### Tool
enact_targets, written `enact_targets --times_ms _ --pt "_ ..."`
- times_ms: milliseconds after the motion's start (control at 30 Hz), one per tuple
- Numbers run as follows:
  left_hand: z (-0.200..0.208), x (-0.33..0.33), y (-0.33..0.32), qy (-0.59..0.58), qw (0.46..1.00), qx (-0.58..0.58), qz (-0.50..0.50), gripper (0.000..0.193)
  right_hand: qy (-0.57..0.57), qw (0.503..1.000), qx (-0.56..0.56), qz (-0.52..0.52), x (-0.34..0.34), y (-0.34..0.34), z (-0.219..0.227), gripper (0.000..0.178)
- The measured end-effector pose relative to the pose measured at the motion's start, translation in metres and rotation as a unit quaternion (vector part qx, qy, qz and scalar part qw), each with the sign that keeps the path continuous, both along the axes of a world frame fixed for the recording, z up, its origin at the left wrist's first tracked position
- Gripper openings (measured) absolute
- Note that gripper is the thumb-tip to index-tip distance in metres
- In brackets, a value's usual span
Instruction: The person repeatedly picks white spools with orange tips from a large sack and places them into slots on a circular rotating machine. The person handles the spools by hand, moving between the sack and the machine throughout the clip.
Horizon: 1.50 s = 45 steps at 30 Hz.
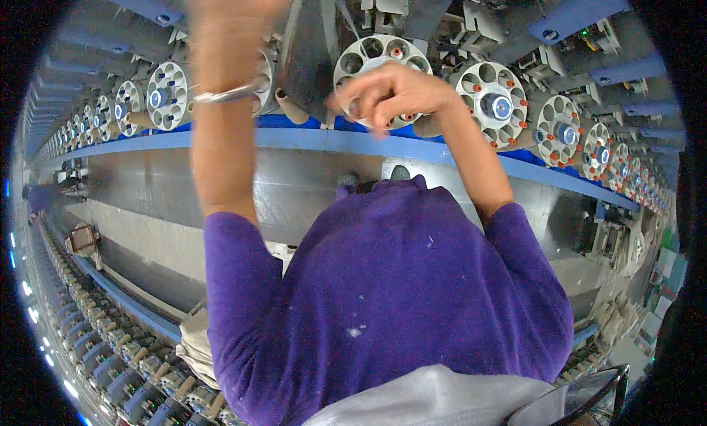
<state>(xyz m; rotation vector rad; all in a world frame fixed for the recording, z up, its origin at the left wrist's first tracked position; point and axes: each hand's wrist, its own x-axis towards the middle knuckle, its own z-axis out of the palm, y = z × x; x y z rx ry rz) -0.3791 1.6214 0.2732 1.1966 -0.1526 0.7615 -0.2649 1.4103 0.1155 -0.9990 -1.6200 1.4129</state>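
Observation:
My right hand [403, 91] is over a round, pale magazine disc [384, 39] with a ring of holes. Its index finger stretches left and the thumb hangs apart from it; the fingertips are a little blurred. No held thing shows in this hand. An orange-tipped bobbin [397, 52] stands in one hole of that disc, and more orange tips show below the hand. My left hand [239, 6] reaches up to the top edge, smeared by motion, its fingers out of sight. A bracelet [224, 95] circles the left wrist. Behind that forearm, another disc is partly covered.
A brown cone-shaped tube [292, 106] leans between the two discs. On the right, another disc [489, 80] holds orange-tipped bobbins; more discs line both sides. A long blue rail [317, 138] runs below them. Another machine row [118, 345] lies at the lower left.

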Motion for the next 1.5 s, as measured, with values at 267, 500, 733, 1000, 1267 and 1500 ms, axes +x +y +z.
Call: enact_targets --times_ms 267,500,733,1000,1267,1500 --pt "-0.188 -0.162 0.015 0.493 0.552 0.61 0.284 0.029 0.534 0.808 0.07 -0.241 0.04 0.018 -0.027 0.013" --pt "-0.362 -0.301 -0.101 0.485 0.666 0.504 0.261 0.014 0.335 0.853 -0.19 -0.353 -0.04 0.057 -0.084 0.018" --pt "-0.483 -0.394 -0.135 0.597 0.609 0.452 0.263 0.008 0.202 0.895 -0.27 -0.29 -0.117 0.061 -0.069 0.015" --pt "-0.501 -0.654 -0.204 0.866 0.308 0.337 -0.205 0.022 -0.045 0.934 0.039 -0.352 0.035 0.065 -0.043 0.013" --pt "-0.603 -0.466 -0.146 0.815 0.559 -0.051 0.142 0.025 -0.549 0.756 -0.006 -0.356 0.052 0.034 -0.134 0.021" --pt "-0.511 -0.295 -0.077 0.769 0.489 0.411 -0.041 0.046 -0.507 0.609 0.137 -0.595 0.031 -0.023 -0.088 0.044"
